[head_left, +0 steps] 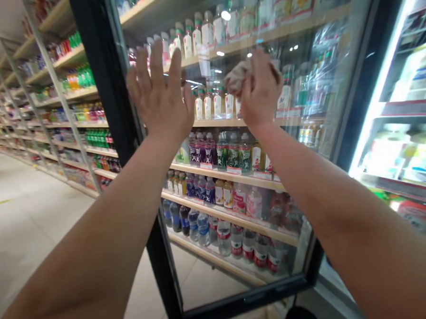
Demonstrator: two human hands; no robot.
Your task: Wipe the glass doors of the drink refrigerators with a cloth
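Observation:
A black-framed glass door stands swung out in front of me. Near its left side, my left hand is raised with fingers spread and holds nothing; whether the palm touches the glass I cannot tell. Farther right, my right hand is closed around a crumpled, pale patterned cloth, held up against or close to the pane. Rows of bottles show through the glass or as reflections in it, among them purple bottles and clear bottles. My forearms hide parts of the door.
Long shelves of drinks run back along the left aisle over a pale tiled floor. At right, a lit cooler holds large containers. A dark rounded thing sits below the door's lower corner.

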